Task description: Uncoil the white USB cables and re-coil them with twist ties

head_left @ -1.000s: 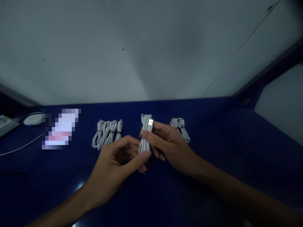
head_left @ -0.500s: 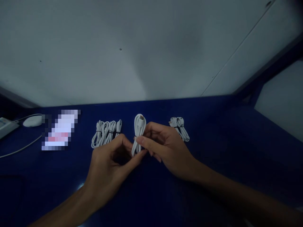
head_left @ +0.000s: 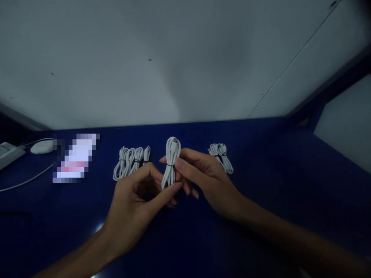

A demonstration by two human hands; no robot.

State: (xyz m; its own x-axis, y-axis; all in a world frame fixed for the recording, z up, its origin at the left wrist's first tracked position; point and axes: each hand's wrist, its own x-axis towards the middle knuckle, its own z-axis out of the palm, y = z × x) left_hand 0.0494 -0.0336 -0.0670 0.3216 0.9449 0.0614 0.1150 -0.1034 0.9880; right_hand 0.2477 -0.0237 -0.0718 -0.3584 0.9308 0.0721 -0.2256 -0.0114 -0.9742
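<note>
A white USB cable [head_left: 172,158], coiled into a bundle with a dark tie round its middle, is held upright between my hands above the blue table. Its metal plug points up near the top loop. My left hand [head_left: 139,197] pinches the lower end of the bundle between thumb and fingers. Higher up, by the tie, my right hand [head_left: 203,172] grips the bundle's right side, with the thumb in front and fingers behind. Several similar tied cables [head_left: 130,162] lie side by side beyond my left hand, partly covered by it. More bundled cables [head_left: 222,156] lie behind my right hand.
A phone-like slab [head_left: 77,158], blurred by pixels, lies on the blue table [head_left: 185,231] at left. Beside it are a white rounded device [head_left: 42,146], a pale box [head_left: 10,154] and a loose white cord [head_left: 26,185]. A grey-white panel [head_left: 174,77] rises behind the table.
My right thumb has shifted right off the tie, leaving the dark band in plain sight. The bundle has risen slightly. The view has moved a little.
</note>
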